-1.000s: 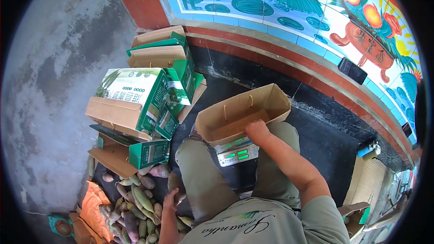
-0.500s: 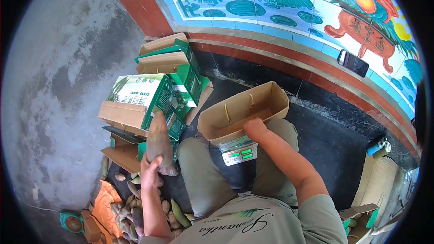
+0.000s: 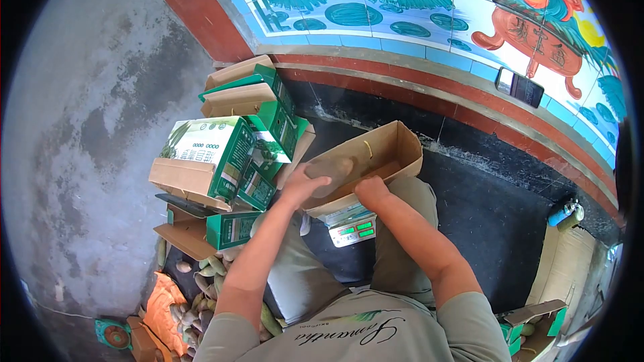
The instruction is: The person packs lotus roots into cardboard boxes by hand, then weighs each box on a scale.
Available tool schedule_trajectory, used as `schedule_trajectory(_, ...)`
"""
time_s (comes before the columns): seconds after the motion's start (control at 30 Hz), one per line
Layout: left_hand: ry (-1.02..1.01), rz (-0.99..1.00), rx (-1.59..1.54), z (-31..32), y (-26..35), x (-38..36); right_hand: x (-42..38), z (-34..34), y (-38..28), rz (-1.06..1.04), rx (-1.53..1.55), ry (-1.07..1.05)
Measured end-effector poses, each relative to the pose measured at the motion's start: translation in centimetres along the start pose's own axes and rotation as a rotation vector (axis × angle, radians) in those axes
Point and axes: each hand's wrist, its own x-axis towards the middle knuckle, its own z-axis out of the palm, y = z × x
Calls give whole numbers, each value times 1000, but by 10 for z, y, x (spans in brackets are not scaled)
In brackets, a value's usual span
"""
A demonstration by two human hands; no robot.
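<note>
A long brownish-green gourd (image 3: 333, 173), blurred by motion, is in my left hand (image 3: 303, 186) at the left end of an open cardboard box (image 3: 407, 154). The fingers of that hand wrap round the gourd, partly hidden. My right hand (image 3: 372, 192) is closed on the near rim of the box, its fingertips out of sight. The box stands on a digital scale (image 3: 353, 231) with lit green displays, between my knees. A yellow cord handle (image 3: 368, 149) shows on the far inner wall.
Green and white cartons (image 3: 201, 151) are piled at the left. Below them, many gourds (image 3: 194, 315) lie beside an orange sheet (image 3: 166, 302). A phone (image 3: 520, 87) is against the tiled wall. Spray cans (image 3: 565, 214) and another box (image 3: 537, 328) are at the right.
My left hand has carried the gourd from above the left pile over to the box's left end. My right hand stays at the near rim. The view has shifted slightly.
</note>
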Motion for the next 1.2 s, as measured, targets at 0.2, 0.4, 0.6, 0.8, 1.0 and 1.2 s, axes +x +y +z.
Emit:
schedule_trajectory(0.2, -144, -68, 415, 39, -7, 25, 0, -6, -1, 3, 45, -3)
schedule_trajectory(0.4, -182, -86, 458, 59, -22, 32, -1, -6, -1, 21, 30, -10)
schedule_trajectory(0.6, -176, 21, 455, 73, -48, 37, -2, -7, 0, -3, 55, 33)
schedule_trajectory(0.8, -390, 117, 352, 82, -52, 37, 2, -8, -3, 35, -5, -2)
schedule_trajectory(1.0, -175, 264, 274, 44, -10, -4, 5, 14, 8, -31, -80, 49)
schedule_trajectory(1.2, 371, 501, 16, -46, -7, -85, 4, 11, 8, 7, -76, 70)
